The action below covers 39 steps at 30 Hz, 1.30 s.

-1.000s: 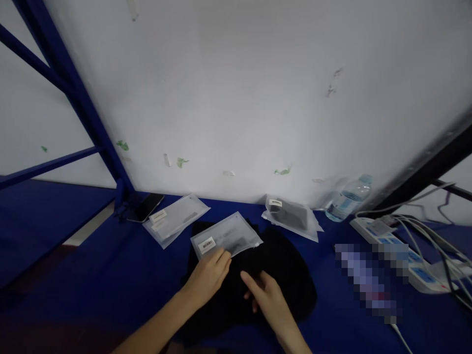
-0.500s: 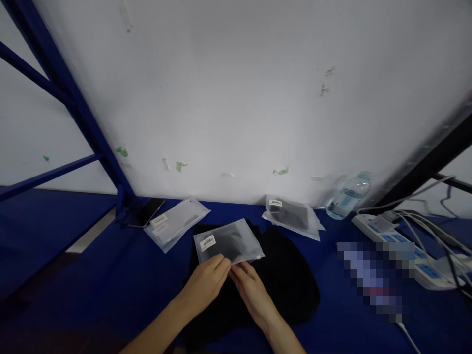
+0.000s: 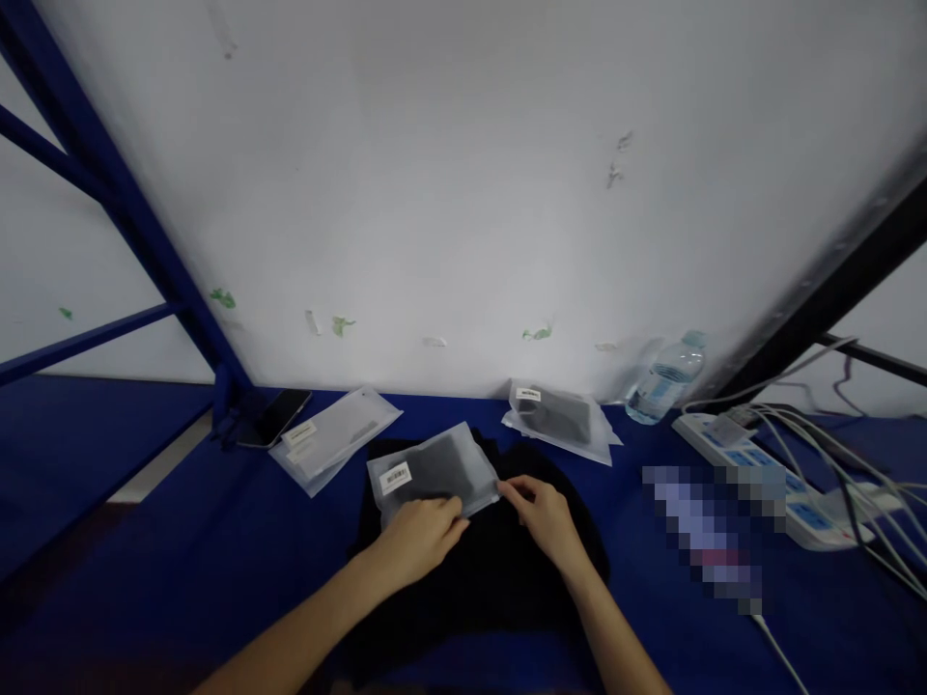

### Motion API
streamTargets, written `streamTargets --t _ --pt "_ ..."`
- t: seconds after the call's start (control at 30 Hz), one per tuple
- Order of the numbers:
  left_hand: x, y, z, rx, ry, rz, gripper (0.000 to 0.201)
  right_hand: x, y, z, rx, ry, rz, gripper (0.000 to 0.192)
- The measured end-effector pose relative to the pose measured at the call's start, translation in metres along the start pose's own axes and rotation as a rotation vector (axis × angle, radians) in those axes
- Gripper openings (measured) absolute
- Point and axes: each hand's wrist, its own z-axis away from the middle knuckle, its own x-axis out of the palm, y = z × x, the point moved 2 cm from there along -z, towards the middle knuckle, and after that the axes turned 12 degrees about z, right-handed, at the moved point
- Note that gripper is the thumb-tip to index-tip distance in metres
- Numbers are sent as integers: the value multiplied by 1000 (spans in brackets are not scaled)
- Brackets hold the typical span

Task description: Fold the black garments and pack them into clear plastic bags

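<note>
Two bare hands are seen at work over a blue table [image 3: 181, 579], backed by a white wall panel [image 3: 463, 193] marked with scraps of green tape. A blue metal frame [image 3: 137, 232] is set at the left edge of the panel.

A black cloth [image 3: 507, 569] is spread on the table directly before the person. On its far part a frosted zip bag [image 3: 435, 471] with dark contents and a white barcode label is laid, tilted slightly.

The left hand [image 3: 420, 536] is placed at the near edge of the bag, fingers curled down onto the plastic; whether the edge is pinched or only pressed cannot be told. The right hand [image 3: 547, 516] is held at the bag's right corner, thumb and forefinger brought together at that corner in what looks like a pinch, the other fingers loosely bent.

A second frosted bag [image 3: 557, 420] with dark contents is lying beyond the cloth, near the wall. A flatter, paler bag [image 3: 337, 439] is lying to the left, just beside a dark phone [image 3: 271, 418] at the foot of the frame.

A clear water bottle [image 3: 662, 376] is lying against the wall at right. A white power strip [image 3: 753, 473] with grey cables is lying further right. A pixelated patch is noted between cloth and strip.
</note>
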Motion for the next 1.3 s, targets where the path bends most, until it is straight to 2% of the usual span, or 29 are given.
streamTargets --t 0.07,0.2,0.33,0.5,0.7,0.83,1.0,1.3 --pt "4 6 -19 31 5 -16 13 3 0 0 -29 25 6 35" --pt "19 15 -51 95 -21 -48 14 3 4 1 -25 13 28 34" --pt "34 18 -61 142 -63 -86 10 4 8 0 -10 10 58 31" --pt "30 12 -44 143 -55 -127 9 7 8 0 -2 24 91 27" --pt "3 -25 11 89 -8 -188 10 4 11 1 17 21 119 28" --pt "-7 -42 38 60 25 -216 11 4 4 4 21 2 129 34" --pt "1 -38 34 74 77 -219 13 14 -19 14 -3 -82 219 48" --pt "11 -34 30 90 87 -247 16 18 -24 13 59 -125 303 33"
